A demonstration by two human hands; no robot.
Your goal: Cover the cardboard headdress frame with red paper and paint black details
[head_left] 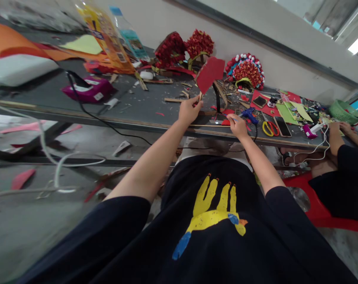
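My left hand (190,109) is closed on the thin stick under a red paper cutout (210,74), holding it up over the table. My right hand (238,126) is lower and to the right, near the table edge, its fingers pinched on a thin blue stick-like tool (223,114) whose kind I cannot make out. A dark strip (217,96) stands between the two hands. Just right of my right hand lies a blue glue gun (250,115). Beyond it are scissors (270,129) with yellow and orange handles.
Red ruffled paper pieces (199,42) and a fan-shaped one with white balls (247,71) stand by the wall. Bottles (131,37), a purple box (90,88) and a black cable are leftward. A phone (283,126), green basket (343,110) and another person's hand (334,126) are rightward.
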